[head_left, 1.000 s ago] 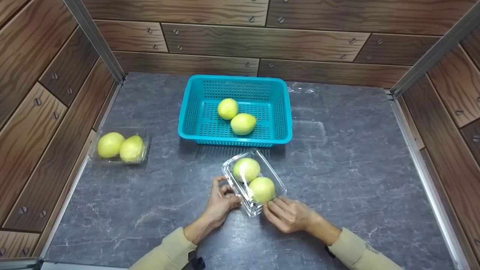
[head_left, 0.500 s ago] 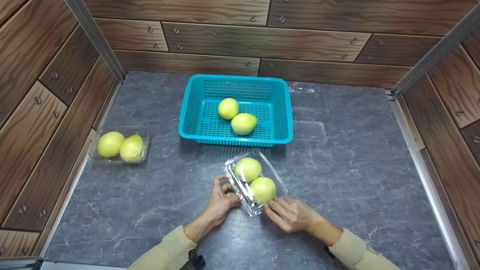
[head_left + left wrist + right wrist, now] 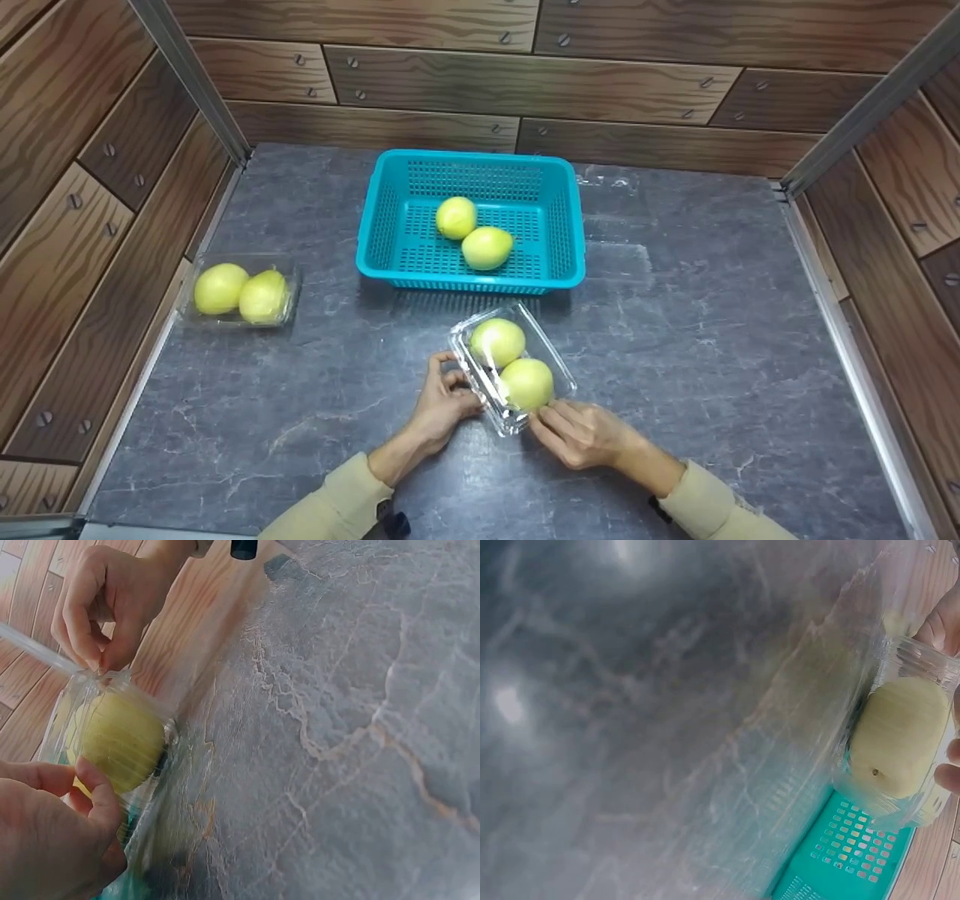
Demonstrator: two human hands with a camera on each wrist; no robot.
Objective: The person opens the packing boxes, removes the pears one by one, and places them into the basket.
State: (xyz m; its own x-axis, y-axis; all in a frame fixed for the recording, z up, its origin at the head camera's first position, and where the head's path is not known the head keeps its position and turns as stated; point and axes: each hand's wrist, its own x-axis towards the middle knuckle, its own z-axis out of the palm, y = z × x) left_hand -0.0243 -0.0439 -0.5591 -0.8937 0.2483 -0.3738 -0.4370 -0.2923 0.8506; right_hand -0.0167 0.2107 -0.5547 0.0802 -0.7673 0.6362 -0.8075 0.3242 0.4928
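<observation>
A clear plastic clamshell box (image 3: 550,351) sits at an angle in front of the basket, with two yellow-green fruits (image 3: 527,384) inside. My left hand (image 3: 441,405) grips its left side, thumb near the front corner and index finger farther along the edge. At the near right corner, my right hand (image 3: 583,435) pinches the rim between thumb and fingertips. The left wrist view shows both hands at the box around one fruit (image 3: 120,739). In the right wrist view a fruit (image 3: 900,735) shows through the plastic wall.
A teal perforated basket (image 3: 472,283) holding two similar fruits (image 3: 487,248) stands behind the box. Another clear box (image 3: 292,281) with two fruits lies at the left wall. Clear plastic containers (image 3: 619,262) lie right of the basket. Wood-patterned walls (image 3: 525,82) enclose the grey marbled table.
The box with its fruits has shifted very slightly to the right. Both hands keep nearly the same places on it.
</observation>
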